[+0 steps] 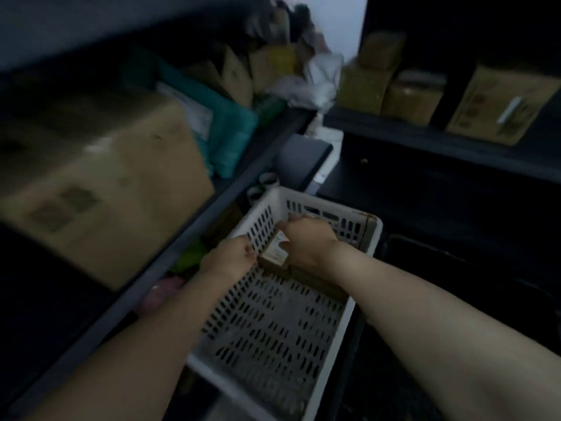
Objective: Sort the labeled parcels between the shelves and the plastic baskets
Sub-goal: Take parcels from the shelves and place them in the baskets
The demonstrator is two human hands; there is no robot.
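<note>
A white perforated plastic basket (315,375) stands on the floor between two dark shelves. Inside its far end lies a small brown parcel (273,253) with a pale label. My right hand (306,241) reaches down into the basket and grips this parcel from the right. My left hand (230,258) is over the basket's left rim, fingers curled, touching the parcel's left end. More flat brown parcels lie under my right wrist along the basket's right wall. The picture is dim and blurred.
On the left shelf (212,208) sit a large cardboard box (100,183), teal mailer bags (224,129) and several brown parcels behind. The right shelf (425,138) carries cardboard boxes (498,104). Pink and green packets (170,281) lie under the left shelf.
</note>
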